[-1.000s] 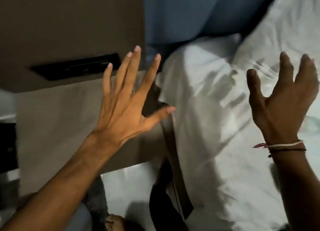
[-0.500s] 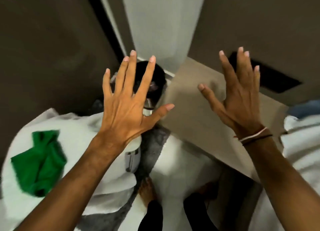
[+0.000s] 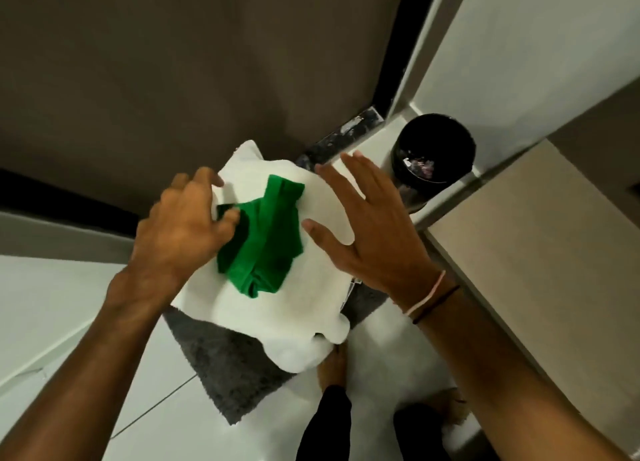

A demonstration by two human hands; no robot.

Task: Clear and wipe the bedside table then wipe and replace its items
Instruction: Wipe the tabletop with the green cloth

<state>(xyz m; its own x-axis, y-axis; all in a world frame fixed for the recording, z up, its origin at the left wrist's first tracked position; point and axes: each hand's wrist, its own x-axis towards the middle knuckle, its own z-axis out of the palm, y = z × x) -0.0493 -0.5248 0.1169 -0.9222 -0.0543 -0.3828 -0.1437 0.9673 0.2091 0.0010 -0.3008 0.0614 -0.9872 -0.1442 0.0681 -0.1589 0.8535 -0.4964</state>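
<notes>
A crumpled green cloth (image 3: 265, 239) lies on a white towel-covered surface (image 3: 287, 308) in the middle of the view. My left hand (image 3: 183, 228) hovers over the cloth's left edge, fingers curled and touching it, though a firm grip is not evident. Just right of the cloth, my right hand (image 3: 374, 225) is spread flat, palm down above the towel, holding nothing. The beige bedside table top (image 3: 540, 239) runs along the right side.
A black round bin (image 3: 433, 155) stands on the floor between the towel and the bedside table. A grey rug (image 3: 225, 353) lies under the towel-covered thing. My bare feet (image 3: 334, 363) stand on the white tiles below. A dark wall fills the top.
The view has swung left from the bed to the towel and green cloth. Both hands dropped from raised, spread positions toward the cloth; the left fingers curled at its edge.
</notes>
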